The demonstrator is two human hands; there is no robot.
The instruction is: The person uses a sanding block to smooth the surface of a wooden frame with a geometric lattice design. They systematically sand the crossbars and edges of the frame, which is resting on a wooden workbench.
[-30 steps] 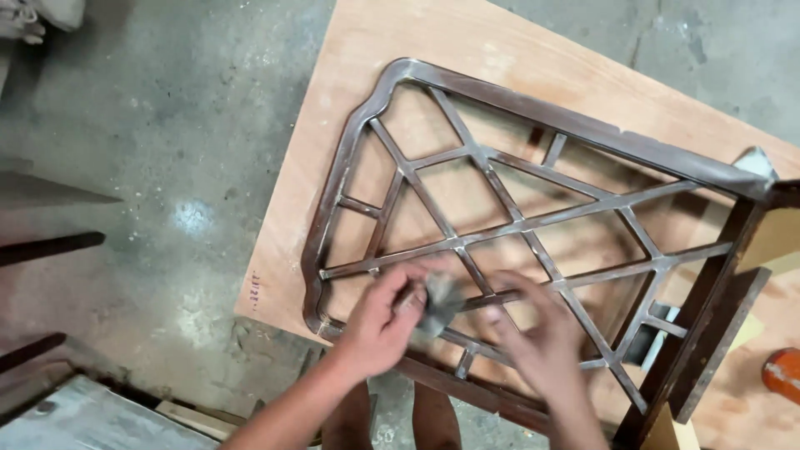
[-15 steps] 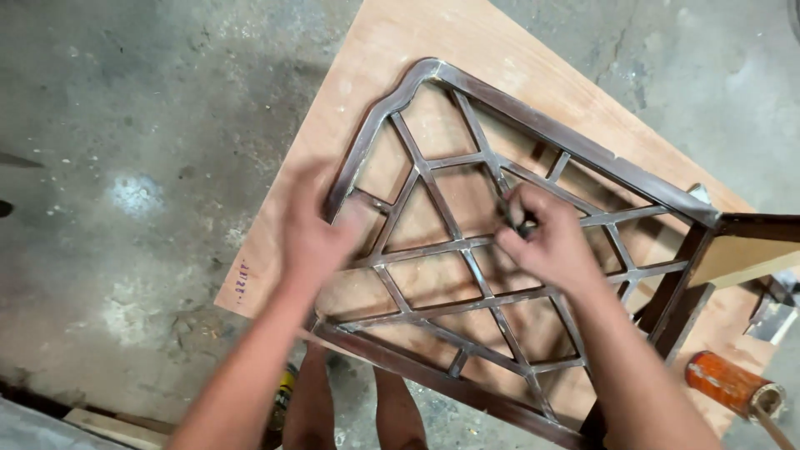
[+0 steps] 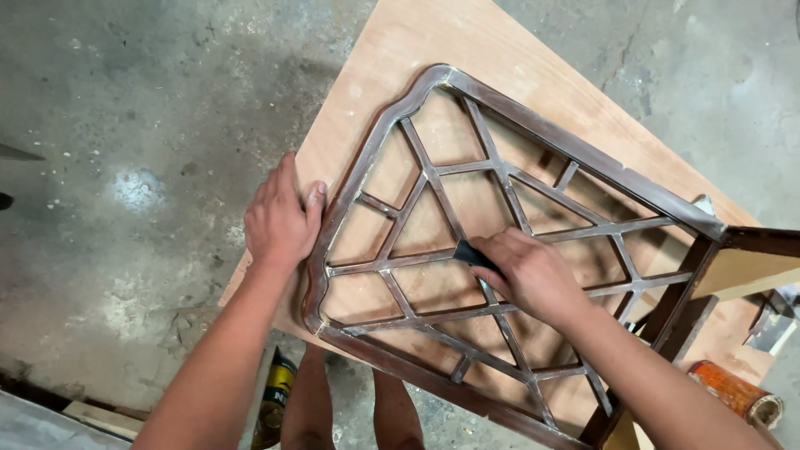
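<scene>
A dark brown wooden lattice frame [image 3: 533, 108], its bars crossing in a web pattern, lies on a plywood board [image 3: 433, 33]. My left hand [image 3: 279, 217] lies flat on the board, thumb against the frame's left edge. My right hand [image 3: 533, 275] sits over the middle of the lattice, fingers closed on a small dark piece of sanding material [image 3: 471, 252] pressed onto a bar.
Bare concrete floor [image 3: 125, 125] spreads to the left and behind. A yellow and black can [image 3: 277, 400] stands under the board by my legs. An orange cylinder [image 3: 737, 392] lies at the lower right, with a metal piece [image 3: 771, 329] beside the frame's upright part [image 3: 750, 242].
The view has shifted. My left hand has slid off the lattice to the frame's left edge. My right hand has moved down to the middle bars with the dark piece.
</scene>
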